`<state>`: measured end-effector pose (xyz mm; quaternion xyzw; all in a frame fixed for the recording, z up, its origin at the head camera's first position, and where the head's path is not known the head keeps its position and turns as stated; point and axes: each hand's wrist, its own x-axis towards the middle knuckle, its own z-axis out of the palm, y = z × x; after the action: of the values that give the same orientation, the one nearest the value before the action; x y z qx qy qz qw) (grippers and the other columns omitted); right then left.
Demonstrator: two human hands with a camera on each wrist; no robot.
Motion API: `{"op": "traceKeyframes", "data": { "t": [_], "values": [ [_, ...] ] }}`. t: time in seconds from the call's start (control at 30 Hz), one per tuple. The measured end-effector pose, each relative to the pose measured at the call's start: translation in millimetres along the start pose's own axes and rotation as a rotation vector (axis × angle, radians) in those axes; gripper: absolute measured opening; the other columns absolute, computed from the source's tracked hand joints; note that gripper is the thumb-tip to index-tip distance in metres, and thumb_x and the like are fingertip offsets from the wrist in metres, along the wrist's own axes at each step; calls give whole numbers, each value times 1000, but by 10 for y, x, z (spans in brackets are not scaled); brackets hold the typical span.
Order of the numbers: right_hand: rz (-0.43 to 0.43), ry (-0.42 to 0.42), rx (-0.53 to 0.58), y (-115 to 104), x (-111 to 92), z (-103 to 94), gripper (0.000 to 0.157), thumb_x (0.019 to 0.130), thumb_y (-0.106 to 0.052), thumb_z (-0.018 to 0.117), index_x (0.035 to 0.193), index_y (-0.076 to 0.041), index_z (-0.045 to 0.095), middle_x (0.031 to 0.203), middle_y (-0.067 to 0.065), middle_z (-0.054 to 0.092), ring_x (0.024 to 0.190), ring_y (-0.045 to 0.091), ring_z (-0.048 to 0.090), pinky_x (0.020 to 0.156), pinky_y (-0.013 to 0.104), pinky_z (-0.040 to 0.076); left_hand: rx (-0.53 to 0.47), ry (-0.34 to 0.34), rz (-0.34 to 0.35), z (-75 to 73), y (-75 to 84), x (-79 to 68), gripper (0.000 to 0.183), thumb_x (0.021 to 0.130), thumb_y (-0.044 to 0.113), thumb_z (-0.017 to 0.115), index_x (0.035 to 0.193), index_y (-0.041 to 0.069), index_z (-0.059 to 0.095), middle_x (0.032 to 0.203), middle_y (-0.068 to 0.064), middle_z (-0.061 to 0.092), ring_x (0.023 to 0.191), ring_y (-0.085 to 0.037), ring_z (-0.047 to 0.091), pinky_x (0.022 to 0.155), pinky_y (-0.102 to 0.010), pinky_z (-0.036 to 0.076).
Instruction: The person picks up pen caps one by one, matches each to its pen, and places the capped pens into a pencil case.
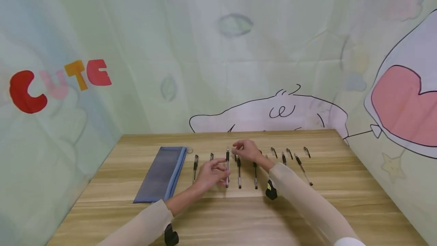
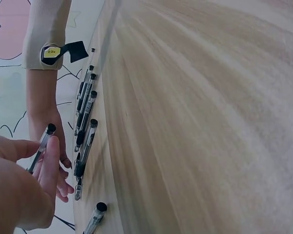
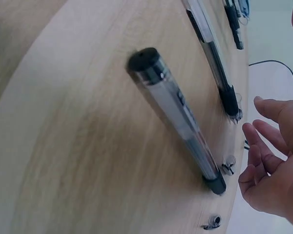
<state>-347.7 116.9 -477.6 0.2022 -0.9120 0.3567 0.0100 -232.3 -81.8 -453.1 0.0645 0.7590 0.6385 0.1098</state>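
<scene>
My left hand pinches a clear-barrelled gel pen between thumb and fingers. The pen stands nearly upright in the head view, black grip toward the top; its black end plug shows in the left wrist view. My right hand hovers just right of the pen's upper end. Its fingers are loosely bent and apart in the right wrist view, with nothing visible between them. Below the right hand lie uncapped pens with black grips and end plugs. Some pens are partly hidden behind my arms.
A blue mesh zip pouch lies on the left of the wooden table. A capped pen lies beside it. Several loose caps sit along the back right, near an angled pen. A printed cloth wall stands behind.
</scene>
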Motion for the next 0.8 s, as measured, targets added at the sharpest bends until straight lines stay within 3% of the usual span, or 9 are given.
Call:
{"op": "traceKeyframes", "data": {
  "t": [0.23, 0.53, 0.8],
  "values": [
    [31, -13, -20, -63, 31, 28, 26, 93, -12, 74, 113, 4, 73, 100, 17, 77, 85, 25, 73, 72, 29, 62, -22, 16, -13, 1, 0, 5, 56, 92, 1, 73, 144, -1, 53, 113, -23, 68, 88, -32, 76, 75, -39, 68],
    [30, -15, -63, -96, 78, 66, 22, 91, -11, 76, 108, 3, 75, 98, 16, 77, 87, 25, 72, 77, 34, 62, -31, 4, -23, -27, -26, -9, 57, 91, 2, 73, 144, -2, 52, 111, -21, 70, 78, -18, 75, 75, -39, 68],
    [85, -17, -81, -94, 99, 115, 18, 91, -14, 76, 104, -2, 77, 100, 13, 79, 87, 23, 73, 80, 34, 63, -39, 17, -28, -33, -45, -26, 57, 91, 2, 74, 143, -2, 52, 109, -19, 70, 80, -23, 76, 75, -40, 68]
  ]
}}
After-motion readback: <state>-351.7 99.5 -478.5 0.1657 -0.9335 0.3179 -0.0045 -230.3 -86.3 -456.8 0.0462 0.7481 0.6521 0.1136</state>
